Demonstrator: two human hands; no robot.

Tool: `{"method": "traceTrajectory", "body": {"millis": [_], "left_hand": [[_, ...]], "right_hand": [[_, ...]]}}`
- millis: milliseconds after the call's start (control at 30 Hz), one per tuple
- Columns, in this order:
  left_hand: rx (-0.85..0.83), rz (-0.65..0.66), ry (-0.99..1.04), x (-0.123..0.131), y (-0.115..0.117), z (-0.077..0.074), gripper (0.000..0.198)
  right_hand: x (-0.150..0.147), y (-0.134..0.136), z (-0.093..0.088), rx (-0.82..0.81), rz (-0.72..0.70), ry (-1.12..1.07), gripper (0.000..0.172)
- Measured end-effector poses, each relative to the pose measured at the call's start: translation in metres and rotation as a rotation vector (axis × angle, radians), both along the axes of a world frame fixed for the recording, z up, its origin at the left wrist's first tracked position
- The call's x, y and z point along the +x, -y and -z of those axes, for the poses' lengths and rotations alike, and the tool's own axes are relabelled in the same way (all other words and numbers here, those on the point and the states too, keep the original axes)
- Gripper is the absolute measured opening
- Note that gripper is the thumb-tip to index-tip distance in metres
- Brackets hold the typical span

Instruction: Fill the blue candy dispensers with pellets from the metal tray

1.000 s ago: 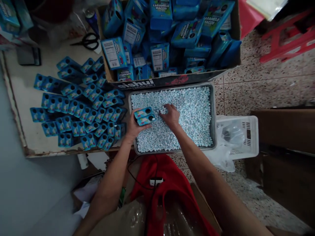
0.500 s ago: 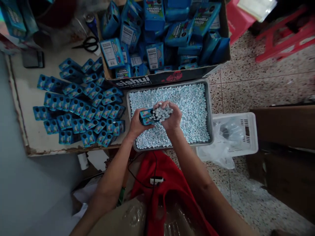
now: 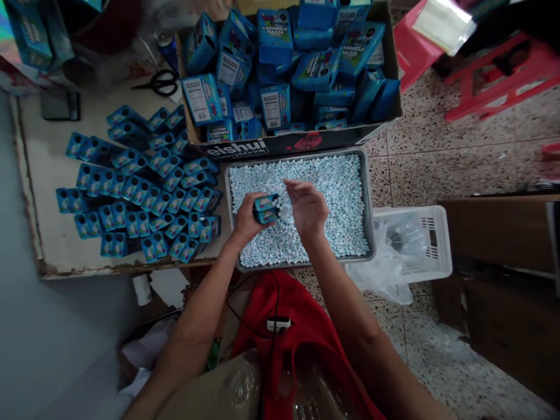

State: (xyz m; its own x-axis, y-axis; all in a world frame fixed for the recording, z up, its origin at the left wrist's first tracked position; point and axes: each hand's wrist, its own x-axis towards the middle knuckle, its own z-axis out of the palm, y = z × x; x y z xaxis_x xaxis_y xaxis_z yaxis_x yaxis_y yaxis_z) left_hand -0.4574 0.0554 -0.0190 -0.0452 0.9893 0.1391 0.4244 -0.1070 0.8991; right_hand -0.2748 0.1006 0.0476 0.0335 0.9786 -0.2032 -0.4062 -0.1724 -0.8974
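Over a metal tray [image 3: 370,233] filled with small pale blue and white candies [image 3: 336,204], my left hand [image 3: 247,221] grips two small blue candy boxes [image 3: 265,209] side by side, their ends turned toward my right hand. My right hand [image 3: 310,211] is open close to the boxes, fingers stretched and palm facing them. A few candies lie or fall between the palm and the box ends. On the table to the left stand several rows of the same blue boxes [image 3: 142,192], round holes on top.
A carton [image 3: 280,143] piled with blue boxes borders the tray's far side. Black scissors [image 3: 163,83] and a dark flat device [image 3: 60,106] lie on the table [image 3: 32,175]. Right of the tray are a white plastic basket [image 3: 444,245], brown cartons [image 3: 503,233] and a red stool [image 3: 485,87].
The candies heaped in my right hand have left it, and its fingers have straightened. It has drawn slightly right of the boxes. My left hand still holds the boxes.
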Motion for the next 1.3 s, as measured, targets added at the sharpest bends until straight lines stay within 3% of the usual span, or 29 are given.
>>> {"method": "traceTrajectory", "body": {"millis": [100,133,233,300,400,500,600,667,733,833,900,1000,1100,1233,1300], "left_hand": [[-0.043,-0.112,0.087,-0.009,-0.003,0.005,0.088],[-0.071,-0.119,0.112,-0.012,-0.004,0.008,0.092],[-0.155,-0.08,0.18,-0.019,-0.006,0.014,0.098],[-0.166,-0.113,0.191,-0.02,-0.006,0.016,0.099],[-0.136,-0.132,0.13,-0.021,-0.003,0.015,0.097],[-0.125,-0.076,0.037,-0.024,0.003,0.009,0.096],[-0.108,-0.084,-0.031,-0.028,0.007,0.004,0.091],[-0.086,-0.091,-0.065,-0.028,0.005,0.002,0.089],[-0.074,-0.066,-0.094,-0.025,0.001,0.001,0.087],[-0.055,0.002,-0.104,-0.013,-0.003,-0.003,0.084],[-0.052,0.032,-0.087,-0.005,-0.003,-0.006,0.085],[-0.076,0.073,-0.073,0.003,0.001,-0.011,0.085],[-0.069,0.084,-0.088,0.002,0.002,-0.01,0.083],[-0.002,-0.059,-0.092,0.001,-0.005,-0.004,0.08],[-0.019,0.009,-0.045,0.005,-0.01,0.0,0.082]], "right_hand": [[0.034,0.036,0.034,-0.064,0.058,0.573,0.027],[0.044,0.05,0.047,-0.034,0.0,0.798,0.03],[0.06,0.083,0.079,0.201,-0.415,1.199,0.048],[0.059,0.083,0.093,0.328,-0.618,1.314,0.057],[0.05,0.044,0.105,0.359,-0.665,1.39,0.058],[0.041,-0.012,0.108,0.242,-0.573,1.321,0.05],[0.033,-0.049,0.096,-0.076,-0.322,1.038,0.036],[0.026,-0.054,0.077,-0.308,-0.208,0.651,0.034],[0.017,-0.047,0.051,-0.431,-0.177,0.213,0.036],[0.001,-0.029,0.012,-0.379,-0.156,-0.181,0.034],[-0.009,-0.021,-0.007,-0.251,-0.124,-0.205,0.031],[-0.018,-0.017,-0.021,-0.083,-0.053,-0.061,0.039],[-0.018,-0.014,-0.021,-0.088,-0.025,0.014,0.047],[-0.01,-0.012,-0.018,-0.138,0.055,-0.09,0.039],[-0.007,-0.011,-0.018,-0.135,0.05,-0.117,0.037]]}}
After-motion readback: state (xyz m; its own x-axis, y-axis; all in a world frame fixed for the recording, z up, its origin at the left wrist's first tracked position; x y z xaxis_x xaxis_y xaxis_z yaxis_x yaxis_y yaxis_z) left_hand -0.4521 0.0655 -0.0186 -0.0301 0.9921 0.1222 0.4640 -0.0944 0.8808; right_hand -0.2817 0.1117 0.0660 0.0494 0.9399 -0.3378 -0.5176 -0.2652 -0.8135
